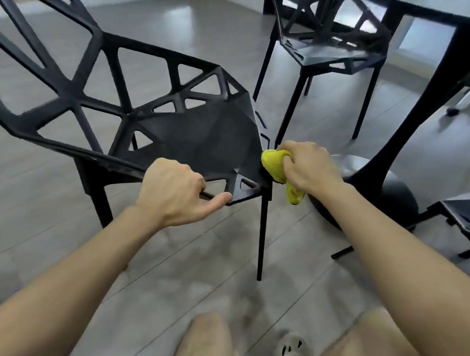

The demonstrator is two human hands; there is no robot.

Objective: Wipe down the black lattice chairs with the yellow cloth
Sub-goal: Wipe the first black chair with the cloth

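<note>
Right hand (309, 169) first: its grip is curled tight round the yellow cloth (274, 163), which is bunched into a wad with a loose tail hanging below the wrist. The wad presses against the right front corner of the nearest chair (203, 135), on the seat's outer edge just above the front leg (262, 234). Over to the left hand (172, 192): that grip is pinched on the seat's front edge, fingers curled over the bar and thumb lying along the rim. That's the brace, and a sensible one for a light chair on a smooth floor (188, 261).

Now, doing this well. A tight wad touches very little, so I'd open the cloth a bit flatter and wrap it round the edge so top and side get wiped together. From this corner the natural run is along the front edge toward the bracing hand, then across the solid middle of the seat. The triangular cut-outs near the corner need a fingertip of cloth pushed in. The hanging tail could snag there. A second chair (326, 53) stands beyond.
</note>
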